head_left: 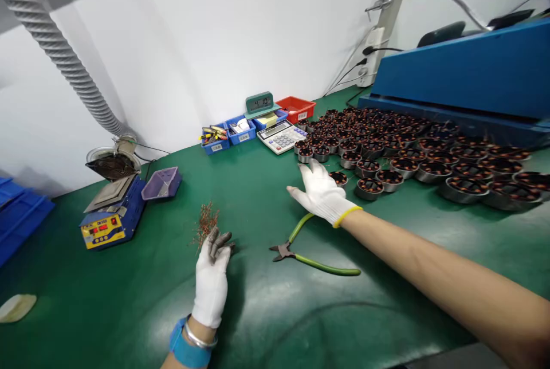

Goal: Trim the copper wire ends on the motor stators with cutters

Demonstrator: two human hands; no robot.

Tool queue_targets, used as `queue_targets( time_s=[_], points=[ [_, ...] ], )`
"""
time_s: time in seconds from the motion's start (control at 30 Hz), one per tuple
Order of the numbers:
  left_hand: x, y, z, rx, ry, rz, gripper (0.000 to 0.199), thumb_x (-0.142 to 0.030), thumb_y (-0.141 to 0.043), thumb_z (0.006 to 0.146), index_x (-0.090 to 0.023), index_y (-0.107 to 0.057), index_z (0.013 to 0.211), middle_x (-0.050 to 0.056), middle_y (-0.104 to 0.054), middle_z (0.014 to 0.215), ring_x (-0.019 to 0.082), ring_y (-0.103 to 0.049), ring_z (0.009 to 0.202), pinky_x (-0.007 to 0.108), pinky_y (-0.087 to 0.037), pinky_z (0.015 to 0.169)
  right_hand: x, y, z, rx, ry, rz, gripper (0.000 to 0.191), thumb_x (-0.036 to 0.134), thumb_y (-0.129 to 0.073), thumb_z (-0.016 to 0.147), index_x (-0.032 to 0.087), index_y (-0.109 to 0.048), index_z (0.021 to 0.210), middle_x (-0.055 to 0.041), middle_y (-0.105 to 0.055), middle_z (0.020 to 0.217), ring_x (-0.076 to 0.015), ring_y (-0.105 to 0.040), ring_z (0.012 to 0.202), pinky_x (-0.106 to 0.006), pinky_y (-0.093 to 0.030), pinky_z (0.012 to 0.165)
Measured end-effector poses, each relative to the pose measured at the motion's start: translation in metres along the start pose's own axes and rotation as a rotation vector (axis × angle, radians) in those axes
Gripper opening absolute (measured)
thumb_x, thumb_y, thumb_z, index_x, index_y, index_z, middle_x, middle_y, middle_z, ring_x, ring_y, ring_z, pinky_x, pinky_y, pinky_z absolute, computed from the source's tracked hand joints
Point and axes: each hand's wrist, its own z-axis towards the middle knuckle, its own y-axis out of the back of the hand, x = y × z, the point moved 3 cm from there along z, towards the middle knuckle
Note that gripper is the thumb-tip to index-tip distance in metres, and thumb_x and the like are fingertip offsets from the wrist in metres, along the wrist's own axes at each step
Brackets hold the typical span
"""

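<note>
My left hand point(212, 277), in a white glove with dark grey fingertips, is just below a small heap of copper wire scraps point(207, 223). Its fingers are loosely bent and apart, with nothing visible in them. My right hand point(320, 190), in a white glove with a yellow cuff edge, reaches across the table with thumb and fingers spread. It is beside the nearest of the wound motor stators point(369, 187), metal rings with copper coils inside. Between my hands lie green-handled cutting pliers point(284, 251), jaws apart, untouched by the left hand; one handle runs close under the right glove.
A blue heating unit point(109, 217) and a purple tray point(162, 184) stand left, under a grey duct hose point(64, 42). Small blue bins point(216, 145), a calculator point(281, 137), a clock point(259, 103) and a red bin point(296, 106) line the wall. A blue machine point(464, 77) stands right.
</note>
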Motion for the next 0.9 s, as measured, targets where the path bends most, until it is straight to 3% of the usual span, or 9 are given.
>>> queue_targets(
  time_s=[0.13, 0.23, 0.3, 0.37, 0.43, 0.5, 0.67, 0.8, 0.9],
  points=[
    [-0.005, 0.003, 0.001, -0.004, -0.003, 0.011, 0.077, -0.053, -0.077, 0.072, -0.014, -0.049, 0.133, 0.019, -0.066, 0.127, 0.026, -0.070, 0.104, 0.045, -0.053, 0.101, -0.016, -0.024, 0.030, -0.011, -0.222, -0.047, 0.090, 0.064, -0.047, 0.089, -0.004, -0.033, 0.147, -0.0377, -0.027, 0.152, -0.0503, -0.032, 0.139, -0.064, -0.032, 0.108],
    [-0.005, 0.002, -0.001, 0.001, 0.015, 0.019, 0.084, -0.057, -0.077, 0.070, -0.012, -0.048, 0.134, 0.021, -0.067, 0.126, 0.027, -0.070, 0.103, 0.045, -0.053, 0.100, -0.036, -0.030, 0.031, 0.029, -0.283, -0.092, 0.079, 0.061, -0.052, 0.090, 0.004, -0.041, 0.144, -0.0292, -0.037, 0.148, -0.0423, -0.036, 0.138, -0.065, -0.028, 0.112],
    [-0.004, -0.001, -0.003, 0.027, 0.038, 0.020, 0.084, -0.057, -0.077, 0.071, -0.011, -0.047, 0.135, 0.021, -0.067, 0.125, 0.026, -0.070, 0.100, 0.045, -0.054, 0.099, -0.043, -0.030, 0.028, 0.075, -0.238, -0.106, 0.066, 0.059, -0.054, 0.092, 0.013, -0.049, 0.139, -0.0190, -0.047, 0.143, -0.0346, -0.042, 0.135, -0.063, -0.030, 0.113],
    [-0.002, -0.003, -0.006, 0.058, 0.052, 0.020, 0.082, -0.055, -0.077, 0.072, -0.012, -0.047, 0.136, 0.020, -0.067, 0.125, 0.026, -0.070, 0.099, 0.044, -0.054, 0.098, -0.040, -0.029, 0.026, 0.132, -0.095, -0.087, 0.057, 0.057, -0.056, 0.093, 0.017, -0.055, 0.133, -0.0132, -0.052, 0.139, -0.0293, -0.047, 0.131, -0.059, -0.035, 0.112],
    [-0.003, -0.004, -0.008, 0.072, 0.048, 0.026, 0.081, -0.052, -0.078, 0.072, -0.013, -0.048, 0.136, 0.019, -0.068, 0.123, 0.026, -0.070, 0.101, 0.043, -0.055, 0.097, -0.033, -0.028, 0.025, 0.170, 0.064, -0.049, 0.053, 0.054, -0.057, 0.094, 0.018, -0.055, 0.133, -0.0119, -0.052, 0.139, -0.0266, -0.050, 0.128, -0.054, -0.041, 0.110],
    [-0.004, -0.004, -0.009, 0.070, 0.031, 0.032, 0.080, -0.051, -0.079, 0.071, -0.014, -0.050, 0.135, 0.018, -0.070, 0.121, 0.027, -0.070, 0.103, 0.043, -0.055, 0.097, -0.029, -0.027, 0.028, 0.166, 0.134, -0.030, 0.053, 0.051, -0.057, 0.095, 0.019, -0.053, 0.137, -0.0124, -0.049, 0.143, -0.0262, -0.050, 0.128, -0.052, -0.043, 0.108],
    [-0.005, -0.004, -0.008, 0.072, 0.015, 0.042, 0.080, -0.050, -0.079, 0.070, -0.013, -0.051, 0.135, 0.019, -0.070, 0.120, 0.028, -0.069, 0.106, 0.043, -0.054, 0.098, -0.033, -0.030, 0.040, 0.143, 0.116, -0.051, 0.050, 0.049, -0.059, 0.094, 0.016, -0.056, 0.131, -0.0129, -0.053, 0.137, -0.0270, -0.052, 0.125, -0.054, -0.045, 0.106],
    [-0.001, -0.005, -0.009, 0.076, 0.015, 0.041, 0.078, -0.051, -0.077, 0.072, -0.013, -0.051, 0.135, 0.019, -0.070, 0.119, 0.028, -0.069, 0.108, 0.042, -0.054, 0.098, -0.032, -0.031, 0.040, 0.173, 0.211, 0.005, 0.043, 0.048, -0.057, 0.096, 0.017, -0.059, 0.127, -0.0106, -0.058, 0.128, -0.0211, -0.058, 0.113, -0.045, -0.052, 0.097],
    [0.000, -0.006, -0.010, 0.086, 0.008, 0.042, 0.074, -0.050, -0.076, 0.074, -0.013, -0.052, 0.133, 0.018, -0.070, 0.119, 0.028, -0.069, 0.107, 0.041, -0.053, 0.098, -0.046, -0.026, 0.038, 0.115, 0.097, -0.028, 0.044, 0.049, -0.055, 0.097, 0.018, -0.058, 0.127, -0.0105, -0.059, 0.125, -0.0196, -0.060, 0.107, -0.042, -0.054, 0.092]
  ],
)
